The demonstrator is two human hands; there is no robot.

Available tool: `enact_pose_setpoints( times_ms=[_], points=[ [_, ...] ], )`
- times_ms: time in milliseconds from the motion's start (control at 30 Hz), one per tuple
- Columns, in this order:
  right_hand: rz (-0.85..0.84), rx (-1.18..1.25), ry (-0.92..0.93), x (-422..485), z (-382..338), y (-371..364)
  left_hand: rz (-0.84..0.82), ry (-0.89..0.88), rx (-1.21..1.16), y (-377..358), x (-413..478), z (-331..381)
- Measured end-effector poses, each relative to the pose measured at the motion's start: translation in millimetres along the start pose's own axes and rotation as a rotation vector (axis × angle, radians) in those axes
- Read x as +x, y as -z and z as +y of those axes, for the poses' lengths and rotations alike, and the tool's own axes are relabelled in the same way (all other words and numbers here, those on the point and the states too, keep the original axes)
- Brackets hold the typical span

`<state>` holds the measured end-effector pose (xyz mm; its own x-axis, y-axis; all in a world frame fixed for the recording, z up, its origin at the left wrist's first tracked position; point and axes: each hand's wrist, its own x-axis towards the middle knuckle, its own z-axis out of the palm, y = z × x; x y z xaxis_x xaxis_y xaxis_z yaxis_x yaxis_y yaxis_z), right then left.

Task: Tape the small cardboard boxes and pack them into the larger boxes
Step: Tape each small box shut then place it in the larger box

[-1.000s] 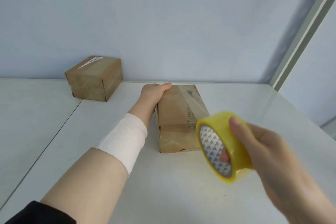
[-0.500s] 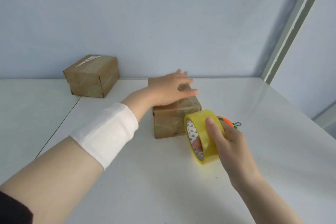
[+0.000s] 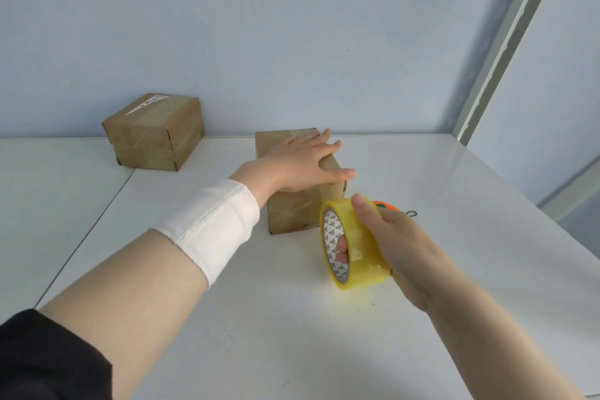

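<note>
A white table point(image 3: 276, 344) fills the view, a dark seam point(image 3: 85, 237) down its left side. Pale blue wall point(image 3: 259, 36) behind. At right, an orange thing point(image 3: 387, 205) with a bead chain point(image 3: 411, 213) lies on the table.

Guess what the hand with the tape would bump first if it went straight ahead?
Probably the small cardboard box under the left hand; the right hand points its tape roll there.

We have open table point(image 3: 243, 334) in front of the small box point(image 3: 292, 214) and between it and the second box point(image 3: 156, 136) back left. Our left hand point(image 3: 302, 162) covers its top, and the tape roll point(image 3: 357, 247) in our right hand point(image 3: 399, 243) crowds its near right corner.
</note>
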<state>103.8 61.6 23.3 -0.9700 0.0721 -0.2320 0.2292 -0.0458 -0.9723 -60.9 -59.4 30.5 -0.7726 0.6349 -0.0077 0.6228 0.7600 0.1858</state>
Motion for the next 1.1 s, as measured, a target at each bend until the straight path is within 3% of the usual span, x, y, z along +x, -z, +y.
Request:
enact_pose_setpoints(
  times_ms=[233,300,367,433,467,533,633,667,733,800,833,933,1100],
  points=[
    [-0.060,-0.009,-0.099,-4.3,-6.8,0.0,0.059,0.015,0.003,1.7,-3.6,4.0],
    [-0.125,-0.005,-0.090,-4.4,-5.7,-0.1,0.277,0.044,0.025,6.3,-15.0,10.9],
    [-0.192,0.019,-0.075,-5.7,-3.5,1.5,0.629,0.063,0.001,5.9,-36.1,20.0],
    [-0.250,0.013,-0.060,-3.7,-0.8,6.0,0.876,0.119,-0.179,-3.1,-63.3,32.8],
    [-0.279,-0.009,-0.050,-1.4,0.3,9.6,0.924,0.181,-0.310,-8.7,-75.6,40.2],
    [-0.347,-0.079,-0.049,2.3,0.5,20.4,0.840,0.369,-0.537,-19.5,-91.8,52.4],
    [-0.425,-0.175,-0.022,8.3,-3.1,45.7,0.500,0.597,-0.748,-28.1,-96.8,60.0],
    [-0.360,-0.246,0.032,13.9,-2.8,55.3,0.417,0.619,-0.894,-28.0,-96.4,62.5],
    [-0.070,-0.416,0.203,35.2,3.5,76.2,0.327,0.635,-1.129,-26.9,-94.2,66.8],
    [0.178,-0.664,0.376,61.9,10.3,93.3,0.317,0.645,-1.234,-27.0,-91.8,69.8],
    [0.215,-0.817,0.417,73.6,14.1,98.8,0.328,0.651,-1.287,-27.4,-90.8,71.1],
    [0.144,-1.145,0.336,99.9,24.6,105.7,0.345,0.677,-1.422,-29.5,-89.6,73.9],
    [0.072,-1.054,0.250,110.1,24.8,104.0,0.344,0.698,-1.455,-34.6,-87.5,70.9]
  ],
)
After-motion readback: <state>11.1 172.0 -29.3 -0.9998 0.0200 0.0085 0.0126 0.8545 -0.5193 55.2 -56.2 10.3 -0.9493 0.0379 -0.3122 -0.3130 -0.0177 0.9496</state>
